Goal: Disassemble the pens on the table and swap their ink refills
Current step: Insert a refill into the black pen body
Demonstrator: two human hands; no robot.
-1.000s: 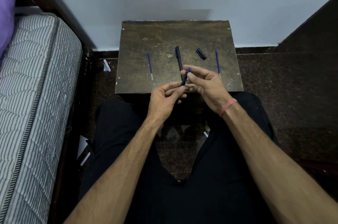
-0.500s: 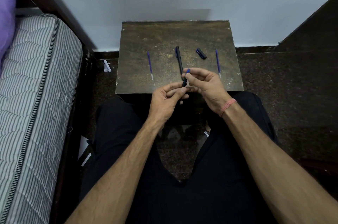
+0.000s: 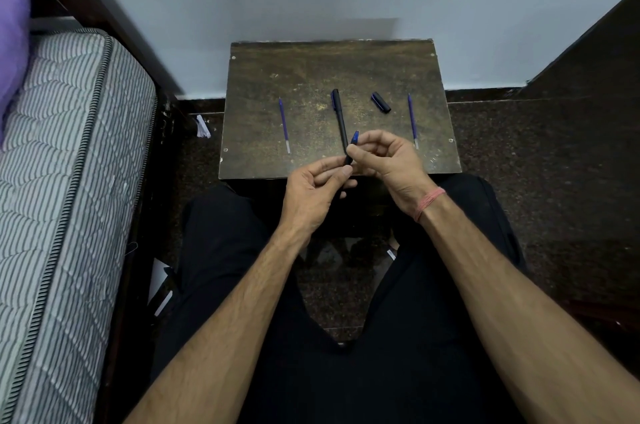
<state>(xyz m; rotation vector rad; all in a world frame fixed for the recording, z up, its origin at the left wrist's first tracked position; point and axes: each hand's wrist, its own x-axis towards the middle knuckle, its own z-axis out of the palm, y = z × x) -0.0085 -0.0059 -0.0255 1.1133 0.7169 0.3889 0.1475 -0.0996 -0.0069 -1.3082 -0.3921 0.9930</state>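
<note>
Hiding most of the pen barrel (image 3: 350, 155) – both hands' (image 3: 313, 196) grip

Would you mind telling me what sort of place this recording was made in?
Most likely a bedroom in a home: a striped mattress with a purple pillow lies at the left, and a small worn wooden table stands against a plain wall, on a dark stone floor.

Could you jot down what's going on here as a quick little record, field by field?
setting: small dark wooden table against a wall
loose refills: left refill, right refill
capped pen: black pen at centre
loose cap: black cap
left hand: grips the held pen barrel
right hand: pinches its blue-tipped end
</note>
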